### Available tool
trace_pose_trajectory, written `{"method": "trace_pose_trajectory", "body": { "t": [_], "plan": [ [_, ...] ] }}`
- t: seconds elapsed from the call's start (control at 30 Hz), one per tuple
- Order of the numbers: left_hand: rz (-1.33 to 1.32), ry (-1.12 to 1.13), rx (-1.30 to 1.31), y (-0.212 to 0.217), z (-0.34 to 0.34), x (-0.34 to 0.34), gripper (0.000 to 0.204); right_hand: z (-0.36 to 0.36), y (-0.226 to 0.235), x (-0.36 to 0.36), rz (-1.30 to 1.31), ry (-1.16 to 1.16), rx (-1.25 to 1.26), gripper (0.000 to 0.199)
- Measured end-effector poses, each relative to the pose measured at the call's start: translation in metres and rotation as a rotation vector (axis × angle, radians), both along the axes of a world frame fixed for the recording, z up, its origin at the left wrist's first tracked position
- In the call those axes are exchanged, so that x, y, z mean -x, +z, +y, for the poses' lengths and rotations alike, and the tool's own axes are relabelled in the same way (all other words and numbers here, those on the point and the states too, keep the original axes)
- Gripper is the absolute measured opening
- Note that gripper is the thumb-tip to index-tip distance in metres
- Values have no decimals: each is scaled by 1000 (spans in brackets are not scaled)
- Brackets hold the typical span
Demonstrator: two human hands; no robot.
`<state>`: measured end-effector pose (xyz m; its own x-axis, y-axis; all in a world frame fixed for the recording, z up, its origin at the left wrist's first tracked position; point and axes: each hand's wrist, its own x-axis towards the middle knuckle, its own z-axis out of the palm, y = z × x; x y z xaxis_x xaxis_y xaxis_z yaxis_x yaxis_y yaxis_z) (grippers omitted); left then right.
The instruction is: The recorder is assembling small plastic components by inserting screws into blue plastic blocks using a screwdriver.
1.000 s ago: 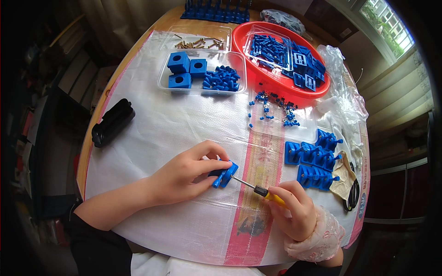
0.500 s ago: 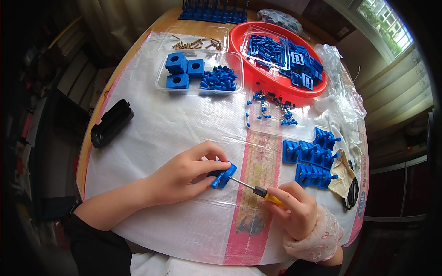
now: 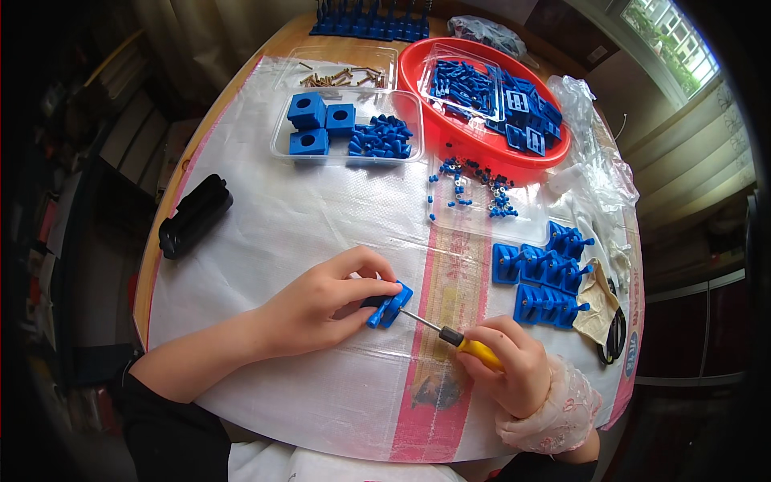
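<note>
Near the middle of the table, my left hand [image 3: 325, 301] grips a small blue plastic piece [image 3: 393, 307] with a flat base and a jutting lever. My right hand [image 3: 514, 365] is closed round the yellow handle of a screwdriver [image 3: 480, 352]. Its metal shaft points up and left, and the tip meets the side of the blue base. Whatever screw sits under the tip is too small to make out. To the right, several similar blue assemblies [image 3: 546, 277] stand grouped in rows.
A clear box [image 3: 347, 161] holds blue blocks and small cones; screws [image 3: 341, 78] lie behind it. A red basin [image 3: 514, 161] is full of blue parts. Tiny blue fittings lie on a clear lid [image 3: 482, 231]. A black case [image 3: 195, 215] lies left, a cloth pouch [image 3: 594, 309] right.
The fingers of my right hand have shifted on the screwdriver, baring more of its yellow handle. My left hand and the blue piece have stayed in place.
</note>
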<state>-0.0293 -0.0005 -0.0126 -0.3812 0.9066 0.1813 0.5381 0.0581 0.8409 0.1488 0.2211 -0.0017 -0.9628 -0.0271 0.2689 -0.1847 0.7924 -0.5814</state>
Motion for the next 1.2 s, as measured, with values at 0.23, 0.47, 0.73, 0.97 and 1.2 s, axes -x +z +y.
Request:
{"method": "trace_pose_trajectory", "body": {
  "t": [0.23, 0.47, 0.73, 0.97, 1.2],
  "plan": [
    [0, -2, -20, -1, 0, 0, 46, -2, -2, 0, 26, 19, -18, 37],
    [2, -11, -13, 0, 0, 1, 46, -3, 0, -4, -56, 44, 10, 40],
    [14, -9, -3, -1, 0, 0, 45, -8, -4, -1, 1, 11, 42, 37],
    [5, -19, 30, 2, 1, 0, 43, -1, -5, 0, 37, 92, -16, 40],
    [50, -33, 26, 0, 1, 1, 43, -7, -2, -1, 37, 37, -13, 40]
  ]
}}
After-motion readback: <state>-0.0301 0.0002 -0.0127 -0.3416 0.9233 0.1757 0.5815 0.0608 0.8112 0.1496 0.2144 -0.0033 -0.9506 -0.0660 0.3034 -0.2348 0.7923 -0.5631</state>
